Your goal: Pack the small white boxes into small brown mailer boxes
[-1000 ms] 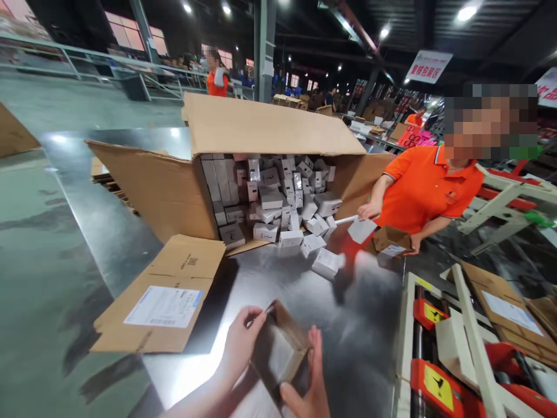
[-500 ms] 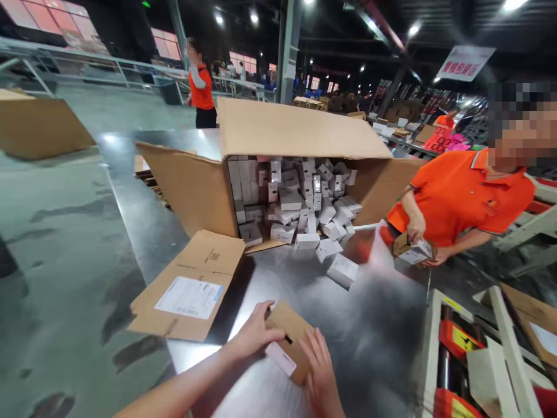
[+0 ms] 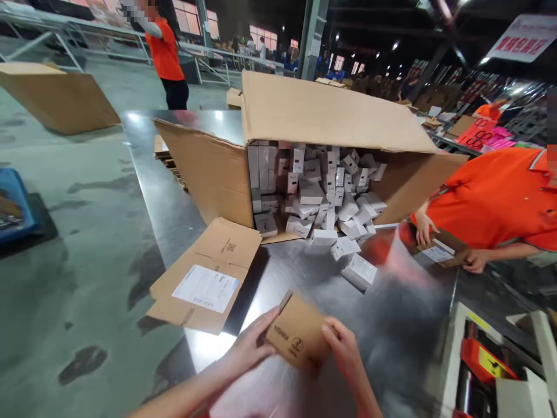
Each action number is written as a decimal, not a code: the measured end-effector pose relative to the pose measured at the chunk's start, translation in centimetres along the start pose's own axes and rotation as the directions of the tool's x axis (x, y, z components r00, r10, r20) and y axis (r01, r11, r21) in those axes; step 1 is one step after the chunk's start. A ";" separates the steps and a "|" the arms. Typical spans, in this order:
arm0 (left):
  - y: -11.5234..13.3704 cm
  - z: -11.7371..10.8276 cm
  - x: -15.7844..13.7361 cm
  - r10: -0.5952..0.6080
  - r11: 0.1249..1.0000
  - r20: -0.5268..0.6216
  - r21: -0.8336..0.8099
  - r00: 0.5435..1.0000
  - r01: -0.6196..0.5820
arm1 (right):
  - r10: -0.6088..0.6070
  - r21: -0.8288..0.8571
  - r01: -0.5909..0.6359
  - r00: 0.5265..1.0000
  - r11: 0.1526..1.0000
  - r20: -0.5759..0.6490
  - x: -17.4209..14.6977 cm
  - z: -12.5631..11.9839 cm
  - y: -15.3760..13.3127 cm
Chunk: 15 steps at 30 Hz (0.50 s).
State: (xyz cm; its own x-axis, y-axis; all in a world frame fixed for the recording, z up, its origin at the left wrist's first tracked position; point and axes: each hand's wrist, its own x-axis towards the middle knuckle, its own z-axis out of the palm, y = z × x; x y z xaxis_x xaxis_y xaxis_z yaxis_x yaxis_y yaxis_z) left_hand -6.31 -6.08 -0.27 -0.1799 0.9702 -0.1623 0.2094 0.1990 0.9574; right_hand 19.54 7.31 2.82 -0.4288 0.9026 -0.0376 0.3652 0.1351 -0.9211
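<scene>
Reader: What has just changed in the hands?

Legend: The small carton (image 3: 296,332), whose interior showed a second ago, now presents a printed brown side, which suggests that its opening is closed or turned away.

Reader: How do the hands stand?

Legend: Apart, each gripping the carton: the left hand (image 3: 256,339) at its left edge, the right hand (image 3: 344,343) at its right. It lies between them, over the metal table (image 3: 391,316), in front of the large box (image 3: 335,108) of white boxes (image 3: 311,193).

Reader: What remains obscure?

Legend: The carton's contents and underside are hidden; its lower edge is blurred, so contact with the table cannot be told. The frame cuts off a co-worker (image 3: 491,200) at right.
</scene>
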 end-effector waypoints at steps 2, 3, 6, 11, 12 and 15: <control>0.7 -0.8 1.3 -0.028 0.994 0.015 -0.109 0.999 0.029 | -0.267 -0.136 0.275 0.961 0.952 0.075 -1.5 1.4 0.3; 1.1 -1.0 1.9 -0.067 0.976 -0.002 -0.206 0.998 0.065 | -0.424 -0.235 0.439 0.899 0.867 0.113 -2.6 2.6 0.8; 2.1 -0.6 3.3 -0.175 0.907 -0.038 -0.396 0.984 0.146 | -0.707 -0.388 0.715 0.680 0.581 0.195 -5.0 5.9 2.4; 2.1 1.1 3.9 -0.104 0.983 -0.083 -0.159 0.991 0.090 | -0.387 -0.517 0.486 0.874 0.705 0.294 2.7 -1.6 3.4; 1.9 1.2 3.9 -0.076 0.992 -0.090 -0.106 0.993 0.067 | -0.208 -0.671 0.289 0.957 0.683 0.201 5.9 -4.7 3.5; 1.3 1.4 3.9 -0.057 0.998 -0.111 -0.018 0.992 0.055 | 0.019 -0.805 -0.083 0.996 0.587 -0.089 15.2 -12.6 4.6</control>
State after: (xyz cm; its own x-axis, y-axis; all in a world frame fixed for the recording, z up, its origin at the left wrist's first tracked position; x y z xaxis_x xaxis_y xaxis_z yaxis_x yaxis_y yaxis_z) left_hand -5.36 -1.88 0.03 -0.2972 0.9360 -0.1889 0.1815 0.2496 0.9512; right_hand 25.10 26.84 2.91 -0.3467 0.9378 -0.0203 0.9154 0.3335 -0.2256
